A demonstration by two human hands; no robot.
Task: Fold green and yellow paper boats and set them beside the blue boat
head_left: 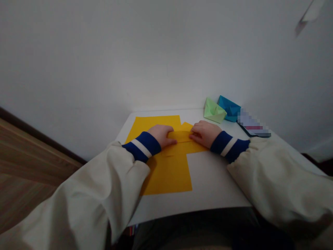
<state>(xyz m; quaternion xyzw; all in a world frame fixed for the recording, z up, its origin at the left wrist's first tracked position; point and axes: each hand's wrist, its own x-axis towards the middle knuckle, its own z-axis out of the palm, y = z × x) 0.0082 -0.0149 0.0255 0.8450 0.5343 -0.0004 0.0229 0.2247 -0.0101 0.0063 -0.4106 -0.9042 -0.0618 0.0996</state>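
Observation:
A folded piece of yellow paper (181,136) lies between my two hands, with a flap standing out along its middle. My left hand (160,135) grips the paper's left side, thumb below and fingers above. At the other end my right hand (206,133) pinches it, fingers curled inward. Part of the folded piece rests over a larger flat yellow sheet (169,178), and its right part reaches onto the white table (215,187). My fingers hide the paper's ends.
Two folded paper boats, one light green (213,111) and one blue (230,108), stand at the back right. Beside them lies a flat dark-edged object (252,125) with a blurred-out surface. A white wall (166,55) borders the table's back, and wooden furniture (33,166) is at left.

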